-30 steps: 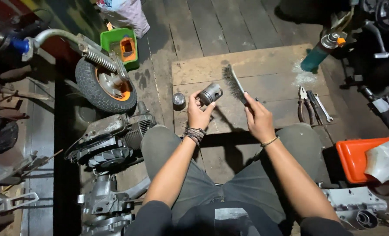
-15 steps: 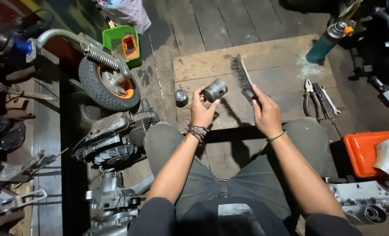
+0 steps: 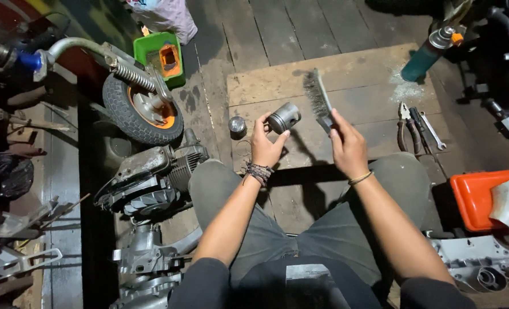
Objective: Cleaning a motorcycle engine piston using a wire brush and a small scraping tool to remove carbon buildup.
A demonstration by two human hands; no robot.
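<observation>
My left hand (image 3: 267, 146) grips a grey metal piston (image 3: 283, 118) and holds it up over a wooden board (image 3: 357, 74) on the floor. To its right, my right hand (image 3: 348, 146) clasps the handle of a wire brush (image 3: 317, 97), bristles facing left toward the piston and a short gap away from it. A second small round metal part (image 3: 237, 126) sits on the board just left of the piston. My knees frame the near edge of the board.
Pliers and wrenches (image 3: 417, 126) lie at the board's right edge, a teal spray can (image 3: 429, 54) behind them. An orange tray (image 3: 477, 197) stands at right. A small wheel (image 3: 143, 111), an engine (image 3: 151, 177) and a green box (image 3: 160, 57) crowd the left.
Both hands have stayed raised over the board; the brush has shifted slightly away from the piston and my view has tilted a little. The grips are unchanged.
</observation>
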